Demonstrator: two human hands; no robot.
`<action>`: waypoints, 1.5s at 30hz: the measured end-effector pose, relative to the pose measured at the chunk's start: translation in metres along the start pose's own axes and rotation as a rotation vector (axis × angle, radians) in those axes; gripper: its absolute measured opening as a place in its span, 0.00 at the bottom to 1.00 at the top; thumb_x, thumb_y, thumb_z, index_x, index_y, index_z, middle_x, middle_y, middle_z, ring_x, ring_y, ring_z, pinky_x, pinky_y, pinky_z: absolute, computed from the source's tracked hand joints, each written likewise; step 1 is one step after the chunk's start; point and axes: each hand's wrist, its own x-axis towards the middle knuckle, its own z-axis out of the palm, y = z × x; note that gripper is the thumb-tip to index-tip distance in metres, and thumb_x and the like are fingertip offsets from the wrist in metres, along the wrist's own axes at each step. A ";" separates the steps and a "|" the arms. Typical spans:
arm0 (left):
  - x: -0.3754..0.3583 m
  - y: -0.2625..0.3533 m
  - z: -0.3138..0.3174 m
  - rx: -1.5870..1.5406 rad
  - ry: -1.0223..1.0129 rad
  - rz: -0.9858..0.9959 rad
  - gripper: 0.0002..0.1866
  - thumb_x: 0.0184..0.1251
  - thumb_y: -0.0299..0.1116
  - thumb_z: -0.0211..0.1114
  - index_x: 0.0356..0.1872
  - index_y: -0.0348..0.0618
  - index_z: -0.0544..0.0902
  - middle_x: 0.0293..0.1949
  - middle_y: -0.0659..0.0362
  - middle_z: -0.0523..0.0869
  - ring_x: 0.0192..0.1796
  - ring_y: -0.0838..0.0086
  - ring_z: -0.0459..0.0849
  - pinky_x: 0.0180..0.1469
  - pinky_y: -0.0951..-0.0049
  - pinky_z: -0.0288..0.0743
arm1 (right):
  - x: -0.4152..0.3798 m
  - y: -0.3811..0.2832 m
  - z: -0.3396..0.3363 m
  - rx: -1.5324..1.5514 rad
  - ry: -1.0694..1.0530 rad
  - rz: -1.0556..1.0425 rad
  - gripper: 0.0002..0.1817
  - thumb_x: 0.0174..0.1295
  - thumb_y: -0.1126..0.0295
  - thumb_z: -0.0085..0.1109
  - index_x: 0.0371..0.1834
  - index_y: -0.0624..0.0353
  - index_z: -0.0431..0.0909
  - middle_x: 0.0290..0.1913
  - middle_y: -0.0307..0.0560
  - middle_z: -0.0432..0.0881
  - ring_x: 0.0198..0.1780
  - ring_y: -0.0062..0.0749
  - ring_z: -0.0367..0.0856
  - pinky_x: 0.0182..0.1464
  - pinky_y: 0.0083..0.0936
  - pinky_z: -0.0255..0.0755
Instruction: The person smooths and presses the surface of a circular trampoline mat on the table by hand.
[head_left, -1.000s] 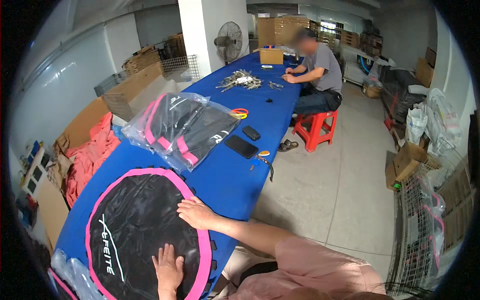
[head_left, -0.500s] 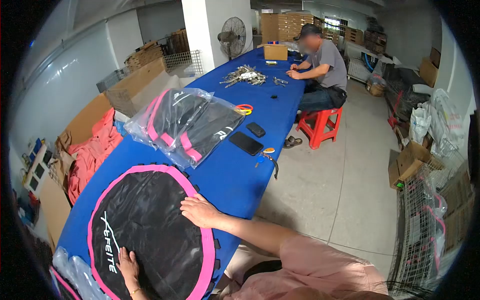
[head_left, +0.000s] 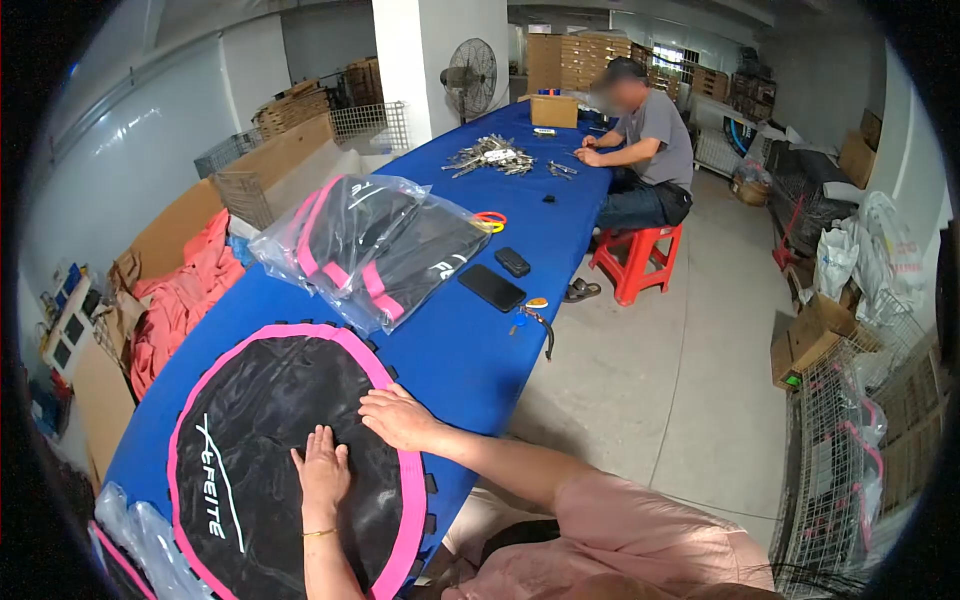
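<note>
A round black trampoline mat (head_left: 270, 400) with a pink border, black edge tabs and white lettering lies flat on the blue-covered table (head_left: 440, 350). My left hand (head_left: 323, 468), with a bracelet at its wrist, rests open on the black middle of the mat, fingers stretched out. Over the pink border on the mat's right side, my right hand (head_left: 397, 418) lies open and flat. Neither hand grips anything. Beyond the mat, folded black-and-pink mats in a clear plastic bag (head_left: 375, 245) lie on the table.
A phone (head_left: 491, 287), a small black device (head_left: 512, 262) and keys (head_left: 530, 315) lie near the table's right edge. Farther off are a metal-parts pile (head_left: 492, 156) and a cardboard box (head_left: 554, 111). Another person (head_left: 650, 140) sits on a red stool (head_left: 637, 264).
My left hand has slid from beside the lettering rightward and away from me across the mat. My right hand has stayed almost in place. The lettering side of the mat looks slightly shifted.
</note>
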 end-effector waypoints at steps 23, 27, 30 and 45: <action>-0.149 -0.241 -0.053 0.168 -0.017 -0.779 0.30 0.83 0.49 0.50 0.79 0.48 0.67 0.80 0.53 0.67 0.81 0.53 0.63 0.75 0.25 0.51 | 0.003 -0.004 -0.004 -0.009 -0.130 0.060 0.20 0.79 0.58 0.49 0.61 0.59 0.82 0.69 0.53 0.79 0.76 0.47 0.69 0.79 0.48 0.53; -0.145 -0.226 -0.056 0.119 0.004 -0.780 0.31 0.82 0.49 0.51 0.79 0.48 0.66 0.80 0.52 0.67 0.81 0.54 0.63 0.76 0.27 0.52 | 0.003 -0.004 -0.004 -0.035 -0.121 0.059 0.19 0.79 0.59 0.49 0.61 0.59 0.82 0.69 0.52 0.79 0.76 0.47 0.69 0.80 0.48 0.53; -0.127 -0.198 -0.062 0.055 -0.038 -0.709 0.30 0.82 0.48 0.51 0.78 0.43 0.67 0.80 0.50 0.68 0.82 0.57 0.63 0.77 0.28 0.51 | 0.004 -0.003 -0.003 -0.047 -0.131 0.063 0.19 0.79 0.58 0.49 0.60 0.58 0.82 0.69 0.52 0.79 0.76 0.46 0.69 0.80 0.48 0.53; -0.055 0.019 -0.026 -0.050 -0.075 0.014 0.30 0.81 0.48 0.52 0.75 0.39 0.72 0.78 0.48 0.70 0.81 0.57 0.65 0.81 0.39 0.51 | 0.000 0.001 -0.002 -0.036 -0.058 0.022 0.19 0.78 0.59 0.48 0.58 0.59 0.83 0.67 0.54 0.80 0.73 0.50 0.71 0.78 0.52 0.56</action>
